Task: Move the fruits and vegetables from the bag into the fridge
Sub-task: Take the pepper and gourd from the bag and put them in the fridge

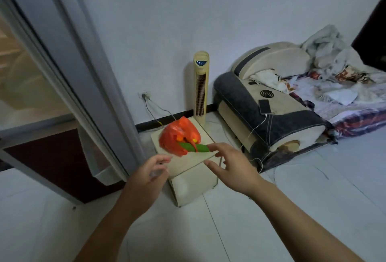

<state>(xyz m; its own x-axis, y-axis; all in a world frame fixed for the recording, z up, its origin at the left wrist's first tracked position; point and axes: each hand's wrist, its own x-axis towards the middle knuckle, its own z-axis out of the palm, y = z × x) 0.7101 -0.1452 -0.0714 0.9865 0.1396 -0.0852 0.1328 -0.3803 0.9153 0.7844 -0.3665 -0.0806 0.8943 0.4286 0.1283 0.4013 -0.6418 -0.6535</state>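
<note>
An orange plastic bag (177, 136) lies on top of a low cream cabinet (194, 182) on the floor. A green cucumber (196, 148) sticks out of the bag's mouth, and small yellow and orange items show inside. My right hand (231, 165) reaches toward the cucumber with fingers spread, its fingertips just beside the cucumber's tip, holding nothing. My left hand (149, 175) hovers lower left of the bag, fingers loosely extended and empty. No fridge interior is in view.
A grey door frame (83, 78) slants down the left side. A cream tower fan (200, 86) stands against the wall behind the cabinet. A sofa (271, 115) with a phone on its arm and bedding fills the right. Cables run along the floor.
</note>
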